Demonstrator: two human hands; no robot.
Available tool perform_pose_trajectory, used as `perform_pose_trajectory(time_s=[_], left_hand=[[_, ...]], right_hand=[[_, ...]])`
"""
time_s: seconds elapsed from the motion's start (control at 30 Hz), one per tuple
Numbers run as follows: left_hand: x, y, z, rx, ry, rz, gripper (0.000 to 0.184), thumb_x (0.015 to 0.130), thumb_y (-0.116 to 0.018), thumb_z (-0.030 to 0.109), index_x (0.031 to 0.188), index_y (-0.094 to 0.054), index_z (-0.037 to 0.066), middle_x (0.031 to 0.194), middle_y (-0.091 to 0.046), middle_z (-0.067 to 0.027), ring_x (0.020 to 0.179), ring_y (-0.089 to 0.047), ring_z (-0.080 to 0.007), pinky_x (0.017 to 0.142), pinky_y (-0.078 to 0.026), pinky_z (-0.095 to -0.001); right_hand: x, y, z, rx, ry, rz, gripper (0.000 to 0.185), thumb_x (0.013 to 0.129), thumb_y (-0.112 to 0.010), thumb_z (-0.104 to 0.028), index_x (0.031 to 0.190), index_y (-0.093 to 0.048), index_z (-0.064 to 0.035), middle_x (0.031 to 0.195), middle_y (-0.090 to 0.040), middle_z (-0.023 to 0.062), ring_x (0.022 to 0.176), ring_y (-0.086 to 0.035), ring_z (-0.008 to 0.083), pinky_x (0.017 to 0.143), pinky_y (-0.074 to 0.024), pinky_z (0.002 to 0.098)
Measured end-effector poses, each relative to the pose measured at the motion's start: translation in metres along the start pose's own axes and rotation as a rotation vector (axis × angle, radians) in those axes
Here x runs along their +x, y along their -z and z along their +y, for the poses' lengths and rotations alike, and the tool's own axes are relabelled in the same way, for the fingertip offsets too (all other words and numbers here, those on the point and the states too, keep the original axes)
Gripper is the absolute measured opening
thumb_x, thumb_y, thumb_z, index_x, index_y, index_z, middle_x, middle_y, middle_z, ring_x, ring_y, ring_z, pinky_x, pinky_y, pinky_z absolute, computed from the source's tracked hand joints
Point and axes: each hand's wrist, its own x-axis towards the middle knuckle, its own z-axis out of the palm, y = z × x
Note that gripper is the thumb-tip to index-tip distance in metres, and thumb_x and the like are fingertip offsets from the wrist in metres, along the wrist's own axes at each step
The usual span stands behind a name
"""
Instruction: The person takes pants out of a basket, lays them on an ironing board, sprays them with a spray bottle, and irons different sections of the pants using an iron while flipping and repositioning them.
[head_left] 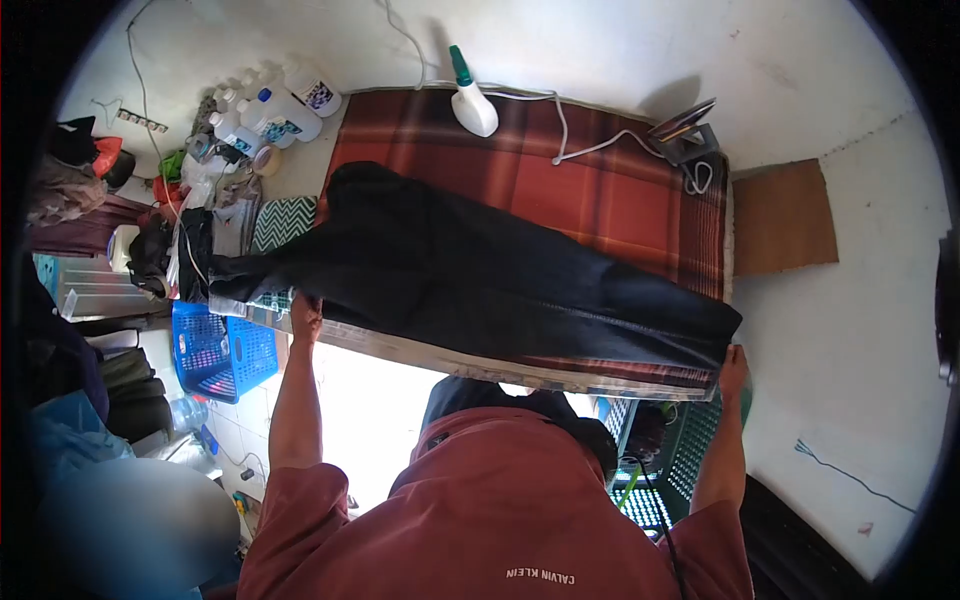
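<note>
A pair of black trousers [480,270] lies stretched lengthwise across a table covered with a red plaid cloth [540,150]. My left hand [307,320] is closed on the near edge of the trousers, towards the left. At the far right end, my right hand [734,368] pinches the corner of the same garment. Folds run along the fabric, and its left end tapers over a green zigzag-patterned cloth [284,222].
A white spray bottle with a green top [476,108] stands at the back. An iron [690,145] with a white cord rests at the back right. Several plastic bottles [280,115] crowd the back left. Below are a blue basket [225,355] and a green crate [695,450].
</note>
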Motion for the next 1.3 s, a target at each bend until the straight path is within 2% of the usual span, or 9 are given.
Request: perform_pose_trajectory(time_s=[0.03,0.13,0.3,0.4,0.53,0.67,0.83,1.03,1.3], left_hand=[[0.018,0.029,-0.045,-0.365,0.199,0.023,0.027,0.099,-0.062,0.012,0.123,-0.059,-0.001,0.094,-0.069,-0.0146,0.083,-0.065,-0.0378,0.081,-0.053,-0.0436],[-0.043,-0.05,0.012,0.875,-0.551,0.364,0.033,0.094,-0.06,0.005,0.126,-0.059,-0.003,0.103,-0.067,-0.0209,0.098,-0.063,-0.0436,0.092,-0.05,-0.05],[-0.124,-0.18,0.069,0.882,-0.282,0.994,0.05,0.093,-0.062,0.004,0.14,-0.049,-0.004,0.135,-0.053,-0.0261,0.127,-0.049,-0.0431,0.111,-0.038,-0.0518],[-0.18,-0.287,0.122,0.595,-0.488,0.578,0.042,0.093,-0.063,0.003,0.133,-0.052,-0.003,0.131,-0.054,-0.0218,0.126,-0.05,-0.0371,0.107,-0.041,-0.0488],[-0.194,-0.408,0.17,0.688,-0.789,-0.36,0.041,0.088,-0.07,0.01,0.126,-0.06,0.001,0.128,-0.06,-0.0178,0.125,-0.053,-0.0368,0.106,-0.042,-0.048],[-0.189,-0.514,0.165,0.814,-0.948,-0.844,0.058,0.092,-0.071,0.03,0.14,-0.056,0.003,0.148,-0.052,-0.0181,0.143,-0.043,-0.0389,0.115,-0.037,-0.0523],[-0.198,-0.593,0.152,1.007,-1.176,-1.007,0.073,0.094,-0.066,0.047,0.152,-0.047,0.006,0.16,-0.039,-0.0174,0.153,-0.028,-0.0381,0.124,-0.023,-0.0573],[-0.204,-0.619,0.139,1.105,-1.159,-1.017,0.09,0.093,-0.059,0.064,0.161,-0.033,0.012,0.17,-0.021,-0.0172,0.158,-0.016,-0.039,0.124,-0.012,-0.0686],[-0.195,-0.636,0.15,1.173,-1.089,-1.045,0.091,0.093,-0.056,0.07,0.162,-0.033,0.014,0.17,-0.022,-0.0126,0.157,-0.015,-0.0399,0.121,-0.012,-0.0738]], right_hand=[[-0.002,-0.001,-0.003,0.005,-0.034,0.007,0.037,0.108,-0.047,-0.034,0.104,-0.063,-0.0005,0.098,-0.069,0.0243,0.098,-0.065,0.0479,0.082,-0.0489,0.0523],[-0.003,0.003,-0.009,0.01,-0.104,-0.01,0.042,0.108,-0.048,-0.039,0.105,-0.064,-0.0002,0.1,-0.069,0.0237,0.098,-0.064,0.047,0.085,-0.0484,0.0517],[0.009,0.012,-0.049,0.199,-0.217,0.142,0.054,0.103,-0.055,-0.052,0.11,-0.067,0.0001,0.106,-0.072,0.021,0.102,-0.067,0.0437,0.089,-0.0501,0.049],[0.02,0.016,-0.078,-0.034,-0.291,0.181,0.059,0.096,-0.065,-0.055,0.114,-0.07,0.0008,0.109,-0.072,0.0243,0.105,-0.068,0.0428,0.092,-0.0516,0.0499],[0.032,-0.003,-0.067,-0.069,-0.327,0.117,0.057,0.093,-0.068,-0.052,0.114,-0.07,0.0005,0.107,-0.072,0.0247,0.104,-0.068,0.0423,0.092,-0.0522,0.0511],[0.028,-0.008,-0.065,-0.054,-0.383,0.162,0.048,0.094,-0.07,-0.046,0.111,-0.069,-0.0012,0.11,-0.072,0.0238,0.105,-0.068,0.0441,0.09,-0.0529,0.0511],[0.036,-0.002,-0.067,0.157,-0.113,0.304,0.035,0.102,-0.063,-0.037,0.114,-0.061,-0.0043,0.1,-0.071,0.029,0.094,-0.067,0.0521,0.08,-0.0508,0.0568],[0.067,0.003,-0.086,-0.146,-0.214,0.125,0.035,0.109,-0.048,-0.038,0.127,-0.05,-0.0078,0.084,-0.07,0.0306,0.082,-0.068,0.0535,0.072,-0.0523,0.0611],[0.072,-0.009,-0.073,-0.221,-0.246,0.055,0.032,0.11,-0.043,-0.038,0.116,-0.049,-0.0074,0.083,-0.071,0.0293,0.081,-0.07,0.0502,0.072,-0.0546,0.0591]])
